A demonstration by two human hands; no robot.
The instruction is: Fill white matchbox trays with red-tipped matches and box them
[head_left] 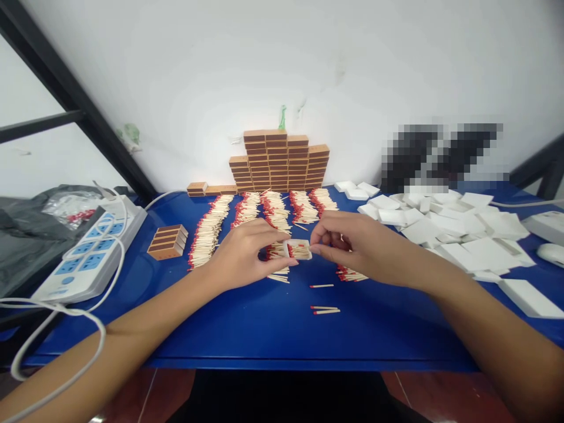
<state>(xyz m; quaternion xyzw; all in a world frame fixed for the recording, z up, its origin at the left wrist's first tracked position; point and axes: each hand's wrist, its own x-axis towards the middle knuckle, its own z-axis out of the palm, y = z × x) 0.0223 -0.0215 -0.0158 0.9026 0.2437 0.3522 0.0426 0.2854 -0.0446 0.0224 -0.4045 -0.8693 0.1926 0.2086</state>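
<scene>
A small white matchbox tray (303, 256) with red-tipped matches lying in it is held above the blue table. My left hand (251, 252) grips its left side between thumb and fingers. At the tray's right end, my right hand (348, 241) is closed, its thumb and index fingertips pinched on the edge; its other fingers curl inward. Long piles of matches (211, 226) lie behind and beside the hands, one pile (350, 274) partly under my right hand. Nearer the front edge rest a single match (322, 286) and two more matches (326, 312).
Stacked brown matchboxes (279, 164) stand against the wall, and a small group of matchboxes (168, 242) sits at left. Many white trays (458, 229) are heaped at right. A power strip (88, 252) with a looping white cable (103, 335) occupies the left side, the cable crossing near my left forearm.
</scene>
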